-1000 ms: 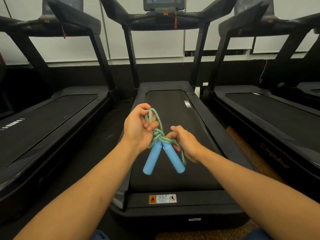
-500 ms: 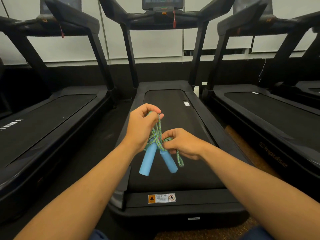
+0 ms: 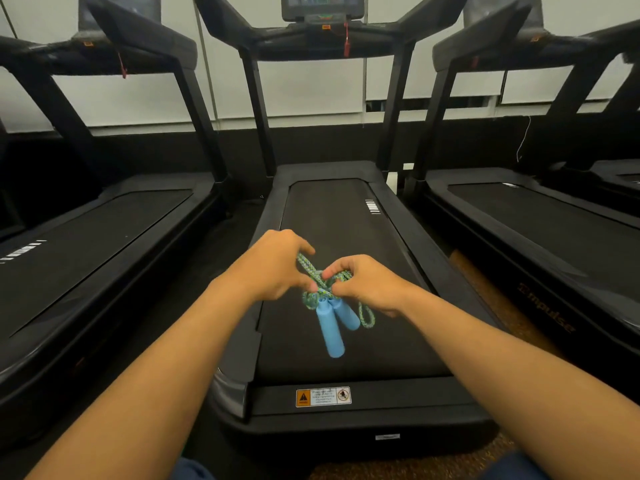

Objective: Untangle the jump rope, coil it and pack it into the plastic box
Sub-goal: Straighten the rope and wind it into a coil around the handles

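Both hands pinch the knotted green-blue braided jump rope [image 3: 320, 289] w/ blue foam handles above the treadmill [image 3: 346, 216] belt: left hand [image 3: 273, 268], right hand [image 3: 367, 285]. Rope looks light, limp; grip loops nr knot.

The scene is lit dimly and evenly, and no single light source can be identified. The pale wall [image 3: 311, 95] is rendered as the brightest area, while the black treadmill belt [image 3: 346, 237] and the floor are sunk in near-uniform shadow with little detail. Soft sheen is seen along the treadmill's left rear corner [image 3: 227, 389]. Strong wide-angle distortion is evident: the uprights of the side treadmills are bowed and splayed toward the frame edges. Slight motion blur is visible on the blue handles [image 3: 330, 329] and the cord [image 3: 310, 268]; the forearms are shown softly at the lower corners.
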{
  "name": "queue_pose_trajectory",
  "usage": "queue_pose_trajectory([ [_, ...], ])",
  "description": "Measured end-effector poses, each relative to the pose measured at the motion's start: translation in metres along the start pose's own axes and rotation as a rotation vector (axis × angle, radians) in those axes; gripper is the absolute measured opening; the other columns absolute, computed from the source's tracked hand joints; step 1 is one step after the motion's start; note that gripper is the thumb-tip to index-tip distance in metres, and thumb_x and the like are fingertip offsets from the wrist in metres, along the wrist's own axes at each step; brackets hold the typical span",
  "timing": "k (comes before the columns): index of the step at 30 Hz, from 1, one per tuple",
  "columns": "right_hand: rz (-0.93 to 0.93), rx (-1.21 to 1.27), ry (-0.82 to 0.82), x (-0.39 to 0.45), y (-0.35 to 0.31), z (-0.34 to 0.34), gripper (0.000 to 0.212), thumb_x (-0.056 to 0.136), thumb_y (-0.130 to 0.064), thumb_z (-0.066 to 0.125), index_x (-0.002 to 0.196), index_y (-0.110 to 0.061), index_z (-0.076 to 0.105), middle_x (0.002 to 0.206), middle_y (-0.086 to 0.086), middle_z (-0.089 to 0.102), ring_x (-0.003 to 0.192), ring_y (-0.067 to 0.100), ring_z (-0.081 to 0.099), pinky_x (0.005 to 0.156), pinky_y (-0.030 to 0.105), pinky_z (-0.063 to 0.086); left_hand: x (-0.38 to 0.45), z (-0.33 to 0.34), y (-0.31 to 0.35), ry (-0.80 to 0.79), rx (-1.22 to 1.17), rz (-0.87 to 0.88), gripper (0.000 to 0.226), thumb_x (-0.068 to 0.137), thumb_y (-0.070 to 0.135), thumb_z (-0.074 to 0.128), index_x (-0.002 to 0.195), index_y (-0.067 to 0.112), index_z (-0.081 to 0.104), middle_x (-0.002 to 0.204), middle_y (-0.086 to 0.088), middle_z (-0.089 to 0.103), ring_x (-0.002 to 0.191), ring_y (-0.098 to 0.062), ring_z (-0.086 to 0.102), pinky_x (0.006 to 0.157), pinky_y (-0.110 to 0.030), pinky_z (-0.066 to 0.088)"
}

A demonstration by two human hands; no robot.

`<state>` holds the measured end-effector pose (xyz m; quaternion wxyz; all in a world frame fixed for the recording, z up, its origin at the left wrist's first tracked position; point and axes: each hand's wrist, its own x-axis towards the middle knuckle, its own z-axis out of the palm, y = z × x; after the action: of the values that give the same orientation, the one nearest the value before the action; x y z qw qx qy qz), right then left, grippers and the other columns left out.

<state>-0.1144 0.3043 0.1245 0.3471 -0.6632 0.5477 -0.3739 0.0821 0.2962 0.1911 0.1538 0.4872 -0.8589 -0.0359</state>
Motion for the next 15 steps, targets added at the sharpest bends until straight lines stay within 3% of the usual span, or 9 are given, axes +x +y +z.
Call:
queue_pose_trajectory([
  [3,-0.010,-0.086,0.011,0.000,-0.002,0.001,0.021,0.084,-0.007,0.069,0.101,-0.019,0.072,0.082,0.000,0.066,0.066,0.006,0.055,0.064,0.022,0.047,0.000,0.001,0.006,0.068,0.049,-0.026,0.027,0.077,0.038,0.085,0.097,0.019,0.079,0.078,0.000,0.068,0.086,-0.025,0.068,0.063,-0.031,0.046],
  [5,-0.021,-0.116,0.025,0.000,-0.001,0.002,0.021,0.083,-0.009,0.071,0.101,-0.019,0.072,0.078,-0.001,0.063,0.064,0.007,0.052,0.063,0.024,0.043,0.002,0.003,0.005,0.132,-0.015,-0.008,0.017,0.083,0.037,0.080,0.084,0.020,0.077,0.071,0.000,0.066,0.077,-0.024,0.066,0.060,-0.032,0.046],
  [9,0.001,-0.114,-0.023,-0.003,0.004,0.001,0.022,0.081,-0.008,0.073,0.102,-0.016,0.073,0.074,-0.003,0.063,0.064,0.007,0.050,0.063,0.025,0.040,0.005,0.016,-0.001,0.216,-0.438,0.032,0.017,0.092,0.028,0.071,0.079,0.017,0.074,0.062,0.004,0.060,0.057,-0.010,0.051,0.057,-0.028,0.042],
  [13,0.016,-0.011,-0.071,-0.004,0.006,0.002,0.029,0.076,-0.007,0.072,0.104,-0.015,0.074,0.091,0.010,0.075,0.080,0.013,0.058,0.078,0.031,0.046,0.012,0.033,-0.005,0.322,-0.864,-0.043,0.017,0.096,0.019,0.066,0.083,0.009,0.071,0.060,0.008,0.051,0.058,-0.009,0.046,0.062,-0.032,0.045],
  [15,0.017,0.046,-0.101,-0.002,0.006,0.005,0.032,0.075,-0.004,0.070,0.105,-0.012,0.075,0.093,0.010,0.076,0.079,0.010,0.061,0.077,0.026,0.047,0.012,0.036,-0.002,0.309,-1.021,-0.023,0.018,0.099,0.016,0.061,0.084,0.012,0.069,0.065,0.007,0.055,0.061,-0.007,0.050,0.063,-0.028,0.047],
])
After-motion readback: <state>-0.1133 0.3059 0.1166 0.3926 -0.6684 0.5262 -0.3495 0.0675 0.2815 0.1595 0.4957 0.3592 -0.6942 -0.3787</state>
